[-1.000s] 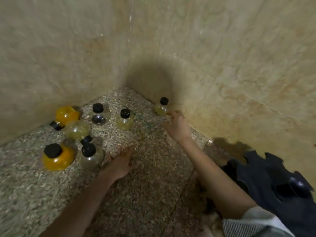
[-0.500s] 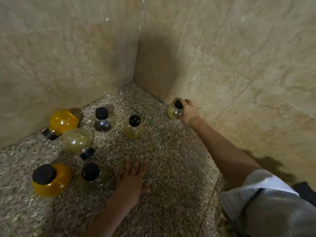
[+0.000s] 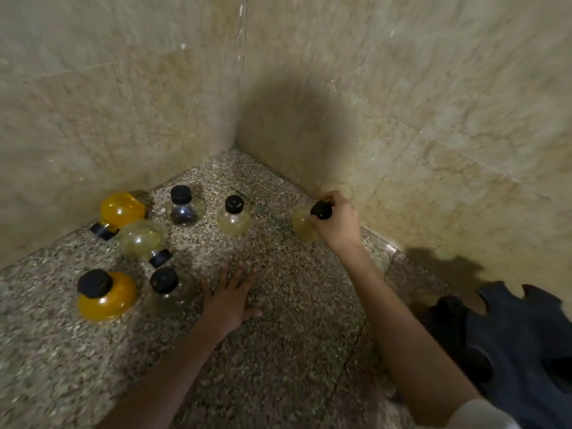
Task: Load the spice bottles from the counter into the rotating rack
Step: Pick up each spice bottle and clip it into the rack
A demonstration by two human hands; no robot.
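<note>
Bottles [image 3: 233, 218]: six loose on the counter [image 3: 294, 351], a seventh bottle [image 3: 301, 225] gripped by the right hand [image 3: 335, 224], left hand [image 3: 229, 301] spread flat.

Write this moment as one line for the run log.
right hand: grips pale bottle at its cap, beside wall | left hand: flat on counter | rack: lower right, partly seen

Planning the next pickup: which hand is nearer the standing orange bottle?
Left. The left hand lies flat, a clear bottle between it and the standing orange bottle; the right hand grips a pale bottle farther right.
</note>
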